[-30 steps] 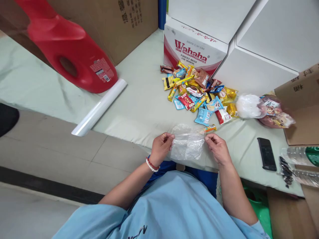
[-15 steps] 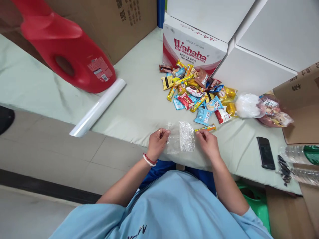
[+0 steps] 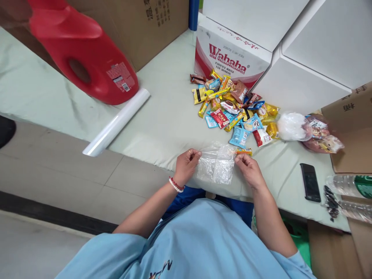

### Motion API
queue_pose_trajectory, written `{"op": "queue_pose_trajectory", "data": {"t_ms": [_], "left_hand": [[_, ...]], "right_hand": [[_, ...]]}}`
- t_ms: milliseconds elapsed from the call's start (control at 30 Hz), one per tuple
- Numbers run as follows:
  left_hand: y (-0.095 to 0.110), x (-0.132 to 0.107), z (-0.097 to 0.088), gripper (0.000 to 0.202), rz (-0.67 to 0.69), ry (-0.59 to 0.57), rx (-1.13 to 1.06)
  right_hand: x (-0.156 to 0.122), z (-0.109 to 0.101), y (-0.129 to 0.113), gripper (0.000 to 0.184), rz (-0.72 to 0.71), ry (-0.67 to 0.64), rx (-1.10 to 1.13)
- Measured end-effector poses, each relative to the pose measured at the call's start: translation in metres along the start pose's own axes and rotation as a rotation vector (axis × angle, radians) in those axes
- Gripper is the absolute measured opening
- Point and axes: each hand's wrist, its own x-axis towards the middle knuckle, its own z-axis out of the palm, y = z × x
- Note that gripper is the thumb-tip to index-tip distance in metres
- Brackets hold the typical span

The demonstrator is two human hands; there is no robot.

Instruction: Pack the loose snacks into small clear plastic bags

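Note:
A small clear plastic bag (image 3: 216, 166) is stretched between my two hands just above the near edge of the pale green table (image 3: 162, 124). My left hand (image 3: 186, 166), with a red and white bead bracelet at the wrist, pinches the bag's left top corner. My right hand (image 3: 248, 170) pinches its right top corner. Both are closed on the bag. A heap of several wrapped snacks (image 3: 232, 104) lies just beyond the bag, and one yellow snack stick (image 3: 243, 152) sits right above my right hand.
A red jug (image 3: 84, 54) lies at the left beside a roll of clear film (image 3: 116, 123). A Wahaha carton (image 3: 229, 58) and white boxes stand behind the snacks. To the right are a white bag (image 3: 292, 126), a filled snack bag (image 3: 322, 133), a black phone (image 3: 310, 182) and bottles (image 3: 348, 186).
My hands drew together, crumpling the bag, then pulled apart again, so the bag is spread wide between them. The view shifted slightly.

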Motion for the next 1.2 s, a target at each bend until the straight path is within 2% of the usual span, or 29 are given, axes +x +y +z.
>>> {"op": "queue_pose_trajectory", "data": {"t_ms": [67,167,300,400,500,567,667,800,933,1200], "left_hand": [[0.0,0.0,-0.001,0.034,-0.002,0.008,-0.004],[0.0,-0.001,-0.001,0.035,0.002,0.015,-0.005],[-0.001,-0.003,0.001,0.033,0.067,-0.003,0.045],[-0.002,-0.004,0.002,0.033,0.097,0.005,0.063],[-0.002,-0.004,0.001,0.034,0.087,0.005,0.057],[-0.003,-0.003,0.0,0.034,0.07,0.006,0.044],[-0.006,-0.003,-0.001,0.033,0.073,0.022,0.036],[-0.007,-0.001,-0.002,0.031,0.088,0.022,0.045],[-0.003,0.001,-0.004,0.03,0.032,0.023,-0.032],[0.0,0.002,-0.012,0.031,-0.033,-0.032,-0.167]], "right_hand": [[-0.004,-0.006,0.003,0.036,0.028,0.008,0.016],[-0.005,-0.009,0.005,0.034,0.005,0.089,-0.033],[0.013,-0.001,-0.009,0.023,-0.199,0.146,-0.257],[0.034,0.013,-0.023,0.025,-0.358,0.104,-0.441],[0.049,0.024,-0.029,0.021,-0.401,0.014,-0.56],[0.051,0.024,-0.029,0.016,-0.425,-0.008,-0.554],[0.045,0.01,-0.027,0.017,-0.436,-0.015,-0.412],[0.031,-0.018,-0.023,0.022,-0.336,0.029,-0.311],[0.011,-0.04,-0.016,0.027,-0.248,0.079,-0.241],[-0.02,-0.07,0.009,0.025,-0.18,0.126,-0.117]]}}
